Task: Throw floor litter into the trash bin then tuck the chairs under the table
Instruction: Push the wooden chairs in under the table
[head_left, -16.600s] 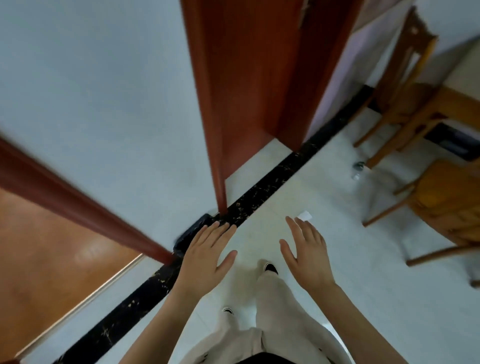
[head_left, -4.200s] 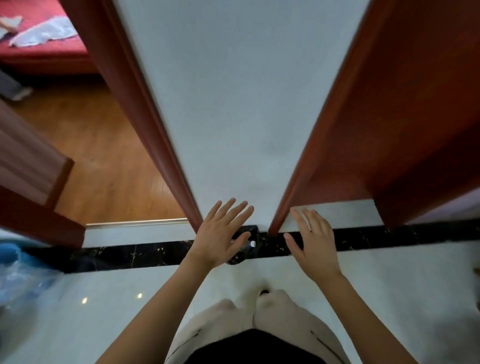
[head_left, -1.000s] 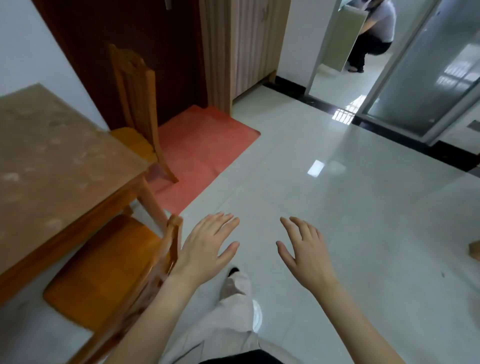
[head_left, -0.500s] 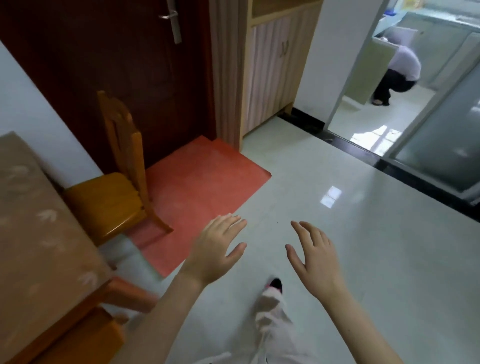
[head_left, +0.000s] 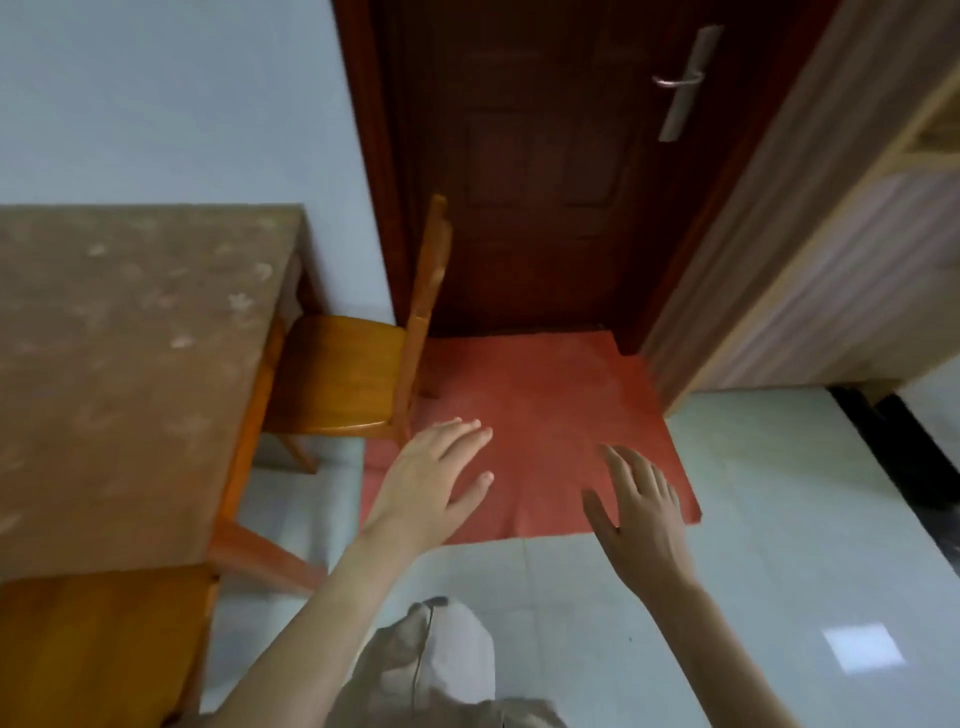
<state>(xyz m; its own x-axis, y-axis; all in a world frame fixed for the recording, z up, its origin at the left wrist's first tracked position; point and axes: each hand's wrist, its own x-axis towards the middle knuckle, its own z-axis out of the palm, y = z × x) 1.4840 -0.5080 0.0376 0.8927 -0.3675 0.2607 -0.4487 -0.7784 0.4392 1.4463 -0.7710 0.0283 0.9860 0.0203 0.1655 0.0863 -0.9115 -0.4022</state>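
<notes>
Wood, honey-coloured and varnished: the far chair (head_left: 337, 379) stood at the end of the bench (head_left: 130, 374), seat only partly under the top, backrest (head_left: 428, 291) upright w/ its rear legs on the red mat (head_left: 545, 415). Looked rigid and fairly heavy for one hand, prob. slick on the varnish; best hold would've been the top of the backrest or its side post, then a straight push toward the bench. Legs could've snagged on the mat edge, so a slight lift might've helped. Left hand (head_left: 431, 483) was spread flat, fingers apart, nothing in its grip, hovering just beside the backrest's lower post, not touching as far as could be told. Right hand (head_left: 639, 514) was likewise wide open and empty, over the mat, well apart from the chair. A second chair (head_left: 104, 644) sat at the near side, seat sticking out from under the bench. No litter or bin in view.
</notes>
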